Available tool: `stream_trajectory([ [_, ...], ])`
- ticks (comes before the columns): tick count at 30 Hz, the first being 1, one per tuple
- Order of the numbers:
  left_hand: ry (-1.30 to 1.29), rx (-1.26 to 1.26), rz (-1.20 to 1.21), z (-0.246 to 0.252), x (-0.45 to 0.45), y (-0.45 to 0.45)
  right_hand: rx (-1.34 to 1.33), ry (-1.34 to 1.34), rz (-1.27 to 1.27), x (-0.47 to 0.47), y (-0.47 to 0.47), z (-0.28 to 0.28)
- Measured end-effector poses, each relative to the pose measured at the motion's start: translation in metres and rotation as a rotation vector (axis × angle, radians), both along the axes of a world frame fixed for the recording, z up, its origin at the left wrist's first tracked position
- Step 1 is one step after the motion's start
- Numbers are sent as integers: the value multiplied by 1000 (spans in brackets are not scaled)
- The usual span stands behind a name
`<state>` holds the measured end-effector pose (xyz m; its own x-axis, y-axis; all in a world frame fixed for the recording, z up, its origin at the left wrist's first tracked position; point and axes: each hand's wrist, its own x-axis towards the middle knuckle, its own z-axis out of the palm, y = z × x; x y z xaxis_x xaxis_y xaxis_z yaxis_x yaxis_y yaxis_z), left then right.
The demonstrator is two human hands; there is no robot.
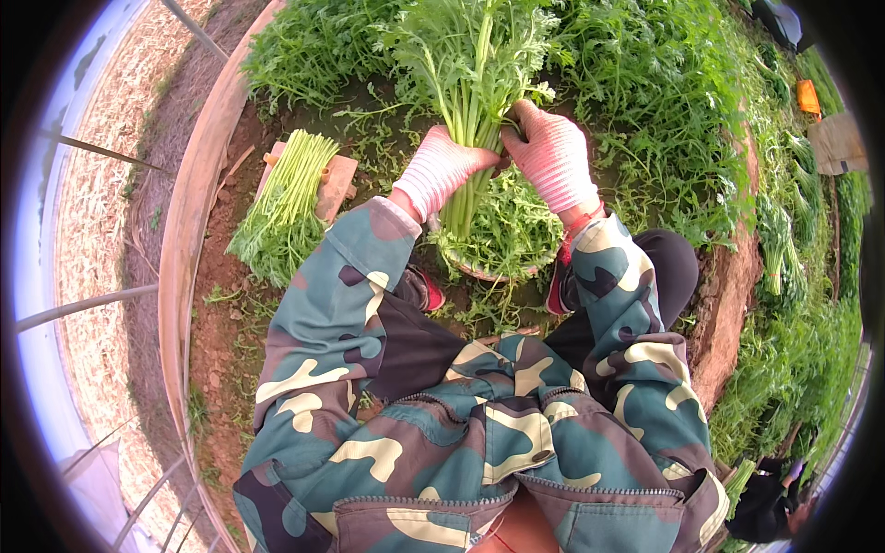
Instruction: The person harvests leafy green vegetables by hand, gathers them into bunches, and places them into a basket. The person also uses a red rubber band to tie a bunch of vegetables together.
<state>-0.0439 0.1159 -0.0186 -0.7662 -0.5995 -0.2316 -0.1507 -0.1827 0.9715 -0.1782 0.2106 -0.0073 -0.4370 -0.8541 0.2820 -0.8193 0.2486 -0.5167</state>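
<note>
My left hand, in a pink and white striped glove, is closed around a bunch of leafy green stalks, its leaves pointing away from me. In a matching glove, my right hand pinches at the bunch's right edge, thumb and forefinger by the stems. The cut stem ends hang over a round basket of loose leaves between my feet. To the left, a pile of trimmed stalks lies on a small wooden board with pegs.
Uncut leafy plants grow ahead and to the right. A curved pale border runs along the left, beside bare soil. Tied bunches lie beyond a soil ridge at right. Another person is at the lower right.
</note>
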Motion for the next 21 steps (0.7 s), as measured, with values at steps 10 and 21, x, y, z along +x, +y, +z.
stream_trajectory([
  [10, 136, 254, -7, 10, 7, -17, -139, -681, -288, -94, 40, -88],
  [21, 80, 209, 8, 2, 5, -8, -413, -567, 140, 3, 0, 2],
])
